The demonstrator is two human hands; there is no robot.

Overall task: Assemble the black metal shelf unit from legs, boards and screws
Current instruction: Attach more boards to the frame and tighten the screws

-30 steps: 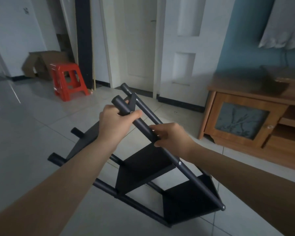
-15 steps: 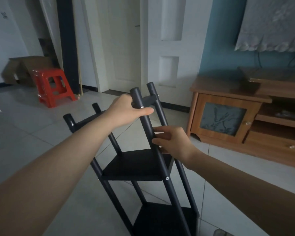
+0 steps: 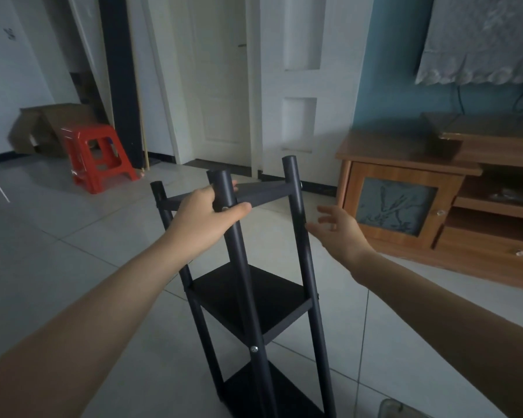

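Note:
The black metal shelf unit [image 3: 248, 300] stands nearly upright on the tiled floor in front of me, with three boards between round legs and silver screw heads showing on the near leg. My left hand [image 3: 207, 214] grips the near leg just below its top end, thumb across the front. To the right of the right-hand leg my right hand [image 3: 337, 229] hovers with fingers spread, holding nothing. The bottom board is partly cut off by the frame's lower edge.
A wooden cabinet [image 3: 447, 206] stands close on the right. A red plastic stool [image 3: 98, 156] and a cardboard box [image 3: 47, 128] sit at the back left. White doors [image 3: 221, 79] are straight ahead. A small pale object [image 3: 391, 408] lies on the floor at the bottom right.
The shelf unit has swung from lying tilted on the floor to nearly upright. My right hand has let go of the leg and opened beside it. My left hand keeps its grip.

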